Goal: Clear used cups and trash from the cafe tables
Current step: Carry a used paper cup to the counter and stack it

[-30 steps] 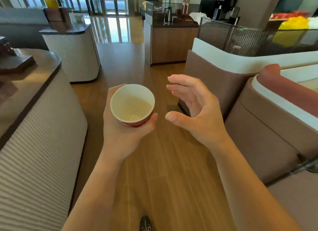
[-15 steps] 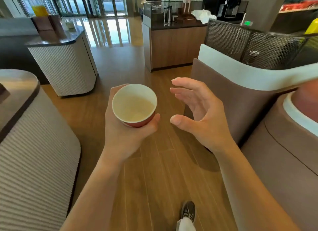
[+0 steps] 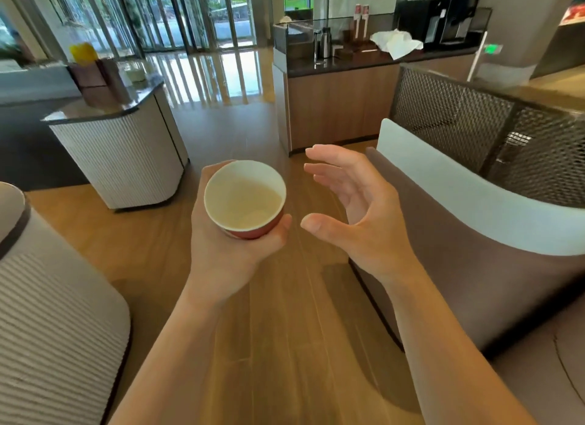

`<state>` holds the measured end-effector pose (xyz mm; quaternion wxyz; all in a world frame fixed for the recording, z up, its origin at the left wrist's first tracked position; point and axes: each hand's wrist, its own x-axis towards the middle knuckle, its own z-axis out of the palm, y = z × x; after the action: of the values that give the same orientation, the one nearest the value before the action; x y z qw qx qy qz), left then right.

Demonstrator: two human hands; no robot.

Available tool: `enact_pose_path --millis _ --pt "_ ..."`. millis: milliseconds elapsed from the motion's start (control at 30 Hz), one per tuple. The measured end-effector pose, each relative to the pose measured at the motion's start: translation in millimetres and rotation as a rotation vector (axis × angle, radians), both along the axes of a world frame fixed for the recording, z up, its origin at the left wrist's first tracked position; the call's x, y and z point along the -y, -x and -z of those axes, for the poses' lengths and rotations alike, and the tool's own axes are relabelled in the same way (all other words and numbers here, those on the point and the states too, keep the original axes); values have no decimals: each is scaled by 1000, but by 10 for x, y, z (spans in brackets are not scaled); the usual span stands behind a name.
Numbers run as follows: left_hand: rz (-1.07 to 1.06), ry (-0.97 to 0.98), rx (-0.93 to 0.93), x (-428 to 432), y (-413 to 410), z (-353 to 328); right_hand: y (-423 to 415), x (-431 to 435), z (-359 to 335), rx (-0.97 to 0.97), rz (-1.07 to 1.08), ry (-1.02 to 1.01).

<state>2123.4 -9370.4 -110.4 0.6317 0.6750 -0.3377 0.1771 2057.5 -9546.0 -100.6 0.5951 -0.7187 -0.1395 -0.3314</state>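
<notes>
A red paper cup [image 3: 245,198] with a white inside is held upright in front of me, its fingers and thumb of my left hand [image 3: 226,253] curled round the wall. The cup looks empty apart from a pale stain at the bottom. My right hand [image 3: 357,209] hovers just to the right of the cup, fingers loosely spread and bent, thumb pointing toward the cup, holding nothing and touching nothing.
A ribbed counter [image 3: 47,313] stands at my left and a brown sofa back [image 3: 468,250] at my right, with wooden floor [image 3: 285,329] between. Ahead stand a ribbed white stand [image 3: 123,158] and a wooden service counter [image 3: 338,104] with white paper [image 3: 395,43].
I have walked forward along the aisle: the left counter and the sofa slid past and the service counter came nearer. Both hands keep the same pose with the cup.
</notes>
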Motion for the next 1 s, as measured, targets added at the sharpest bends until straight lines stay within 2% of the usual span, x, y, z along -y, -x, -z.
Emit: enact_pose_path --millis 233,400,667,1000 --pt "-7 13 -44 661 -1123 276 -1135 672 285 -63 -12 1" --pt "-14 72 -41 1092 -2249 449 -2312 1088 405 -76 -18 49" --pt "-5 101 -18 1693 -4337 132 -4371 1671 77 -22 -21 81" --pt "44 55 -51 2692 -6234 282 -6149 2657 233 -58 25 63"
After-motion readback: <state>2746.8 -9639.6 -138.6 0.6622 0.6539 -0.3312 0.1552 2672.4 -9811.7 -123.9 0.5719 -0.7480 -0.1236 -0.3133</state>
